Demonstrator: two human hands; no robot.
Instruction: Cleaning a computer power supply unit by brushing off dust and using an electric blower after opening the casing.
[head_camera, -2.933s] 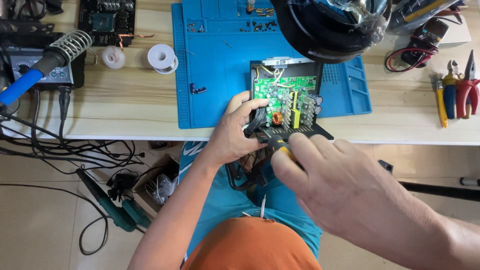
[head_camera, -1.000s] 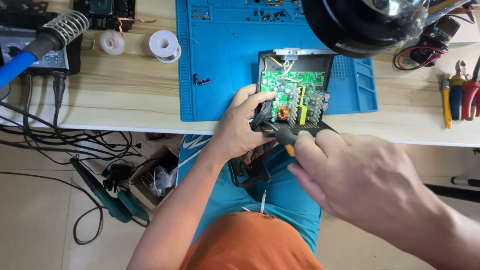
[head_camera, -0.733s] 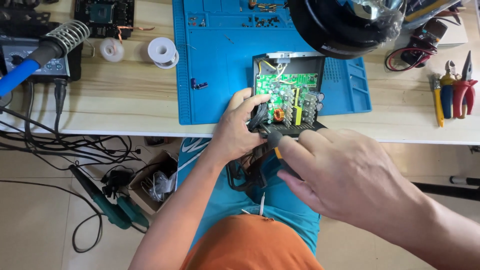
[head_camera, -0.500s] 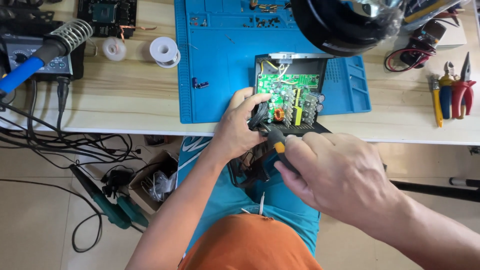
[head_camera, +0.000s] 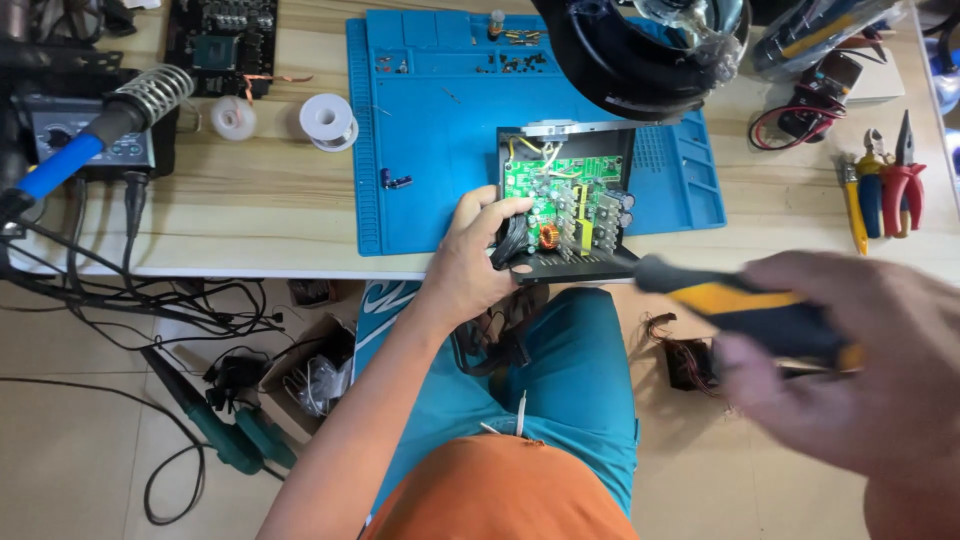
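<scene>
Green circuit board (head_camera: 562, 205), crowded with capacitors and a copper coil, sits inside an open black case (head_camera: 566, 203) that lies on the near edge of a blue work mat (head_camera: 440, 130) on the pale wooden counter (head_camera: 260, 215). From the head camera, the left hand (head_camera: 475, 262) reaches up from below and its grip is clamped on the case's near left corner, thumb on top by the board, fingers wrapped around the bundle of dark wires there.

The right hand (head_camera: 865, 365) is close to the lens and blurred, well apart from the case, out over the floor to the right of the person's teal-clad lap. Its grip is closed around the handle of a yellow and black screwdriver (head_camera: 745, 310), whose dark end points left toward the case's near right corner without touching it.

On the mat's far trays lie small screws (head_camera: 515, 40). A large black round housing (head_camera: 640, 50) overhangs the mat's far right corner. Left of the mat are two spools of solder (head_camera: 328, 120) and a soldering iron (head_camera: 75, 150) resting in its coiled stand. At the counter's right end lie red-handled pliers (head_camera: 903, 175) beside a yellow-handled tool (head_camera: 853, 205). Cables tangle on the floor at left.
</scene>
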